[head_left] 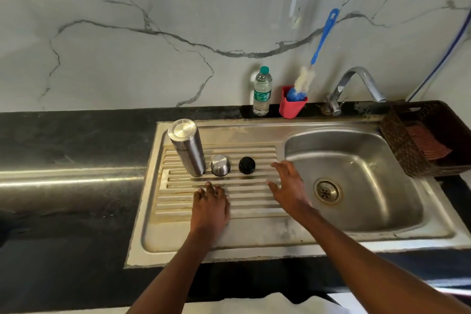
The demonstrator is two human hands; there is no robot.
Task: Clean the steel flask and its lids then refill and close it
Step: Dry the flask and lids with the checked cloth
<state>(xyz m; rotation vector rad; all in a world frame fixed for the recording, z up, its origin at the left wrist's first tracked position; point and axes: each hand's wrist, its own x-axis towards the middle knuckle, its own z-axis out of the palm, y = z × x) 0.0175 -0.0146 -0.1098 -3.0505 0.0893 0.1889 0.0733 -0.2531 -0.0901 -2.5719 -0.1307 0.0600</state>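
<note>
My fingers are loose and spread on both sides, and neither hand has hold of anything. My left hand lies low over the ribbed draining board, fingertips pointing toward the steel flask; whether the palm rests on the ribs or hangs just above them I cannot tell. My right hand is opened wider, thumb splayed, at the board's edge beside the sink basin, near the black inner lid but not touching it.

The three parts stand in a row on the board. The flask is inverted, its flat base up and the lettering upside down, which I take as set to drain. Just beside it the steel outer cap sits dome up, and the black lid stands a little apart to the right. Placed like this on the ribs, water would run toward the basin, so I judge the washing done and the refill still ahead.

Behind the sink stands a plastic water bottle with a green cap, probably the refill source, next to a red holder with a blue-handled bottle brush leaning against the wall. The tap shows no water running. A dark basket sits at the right.
</note>
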